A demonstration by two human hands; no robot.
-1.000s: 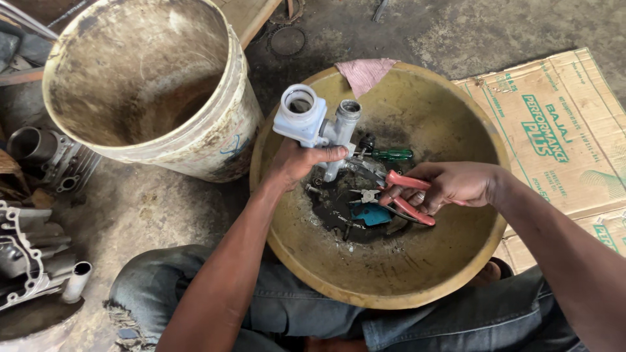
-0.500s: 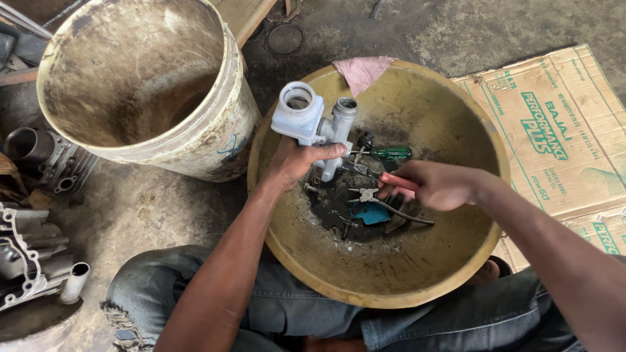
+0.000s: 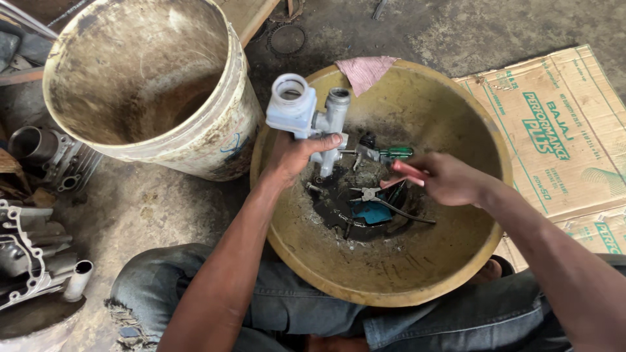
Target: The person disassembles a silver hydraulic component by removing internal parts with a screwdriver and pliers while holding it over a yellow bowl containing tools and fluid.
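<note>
Carburetor body [image 3: 306, 114] stays clamped in our left hand [image 3: 293, 156] above the yellow basin [image 3: 456, 117]; our right hand [image 3: 450, 179] – gripping red-handled pliers [image 3: 407, 171] – has shifted right. Loose pliers [image 3: 375, 195], a green screwdriver [image 3: 391, 154] lie below; bucket [image 3: 215, 143] beside.

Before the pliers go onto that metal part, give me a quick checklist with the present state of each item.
1. Left hand grips the grey metal part firmly: ok, fingers wrap its body.
2. Part is held over the yellow basin: ok.
3. Right hand holds the red-handled pliers: ok.
4. Pliers' tip is lined up on the part: cannot tell, the tip is lost against the dark pool.
5. Basin bottom is free of clutter: not ok, loose pliers, a green-handled screwdriver and a blue piece lie in the oily pool.
6. Pink rag is clear of the work: ok, on the far rim.
</note>
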